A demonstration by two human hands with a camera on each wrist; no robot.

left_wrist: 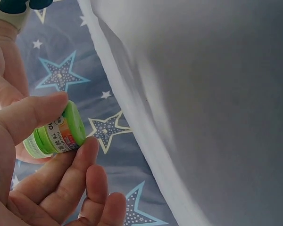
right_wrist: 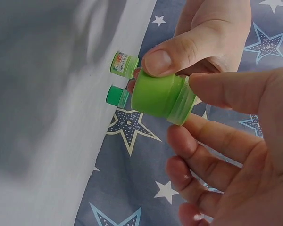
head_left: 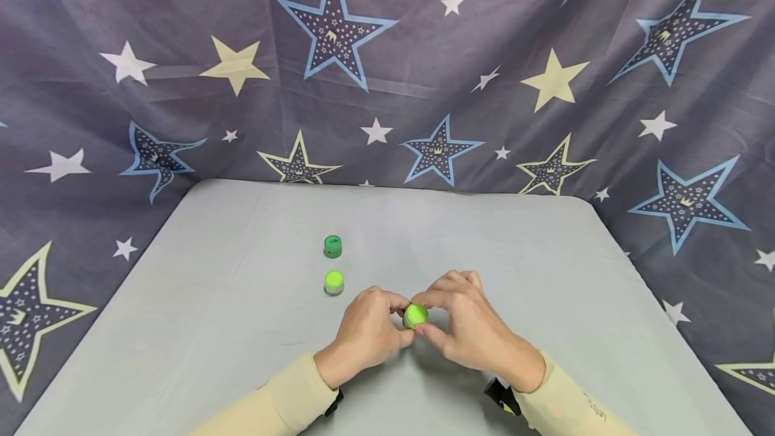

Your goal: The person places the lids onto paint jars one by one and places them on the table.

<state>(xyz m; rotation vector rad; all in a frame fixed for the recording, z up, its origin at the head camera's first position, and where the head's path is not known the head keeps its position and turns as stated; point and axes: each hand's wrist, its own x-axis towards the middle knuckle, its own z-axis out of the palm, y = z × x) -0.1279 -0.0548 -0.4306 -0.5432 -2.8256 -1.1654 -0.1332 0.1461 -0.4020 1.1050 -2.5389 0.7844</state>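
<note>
Both hands share a small lime-green paint jar (head_left: 415, 315) just above the near middle of the table. My left hand (head_left: 372, 328) grips the jar's body between thumb and fingers; a printed label shows there in the left wrist view. From the other side, my right hand (head_left: 463, 325) pinches the end with the paler, see-through rim (right_wrist: 182, 104), its other fingers loosely bent. Left of and beyond the hands, a second lime-green jar (head_left: 334, 282) stands upright on the table. Behind that one is a dark green jar (head_left: 332, 246).
A pale grey cloth covers the table (head_left: 242, 328). At its back and sides hangs a dark star-print curtain (head_left: 387, 52). Cream sleeves (head_left: 284, 392) cover both forearms, and black straps sit at the wrists.
</note>
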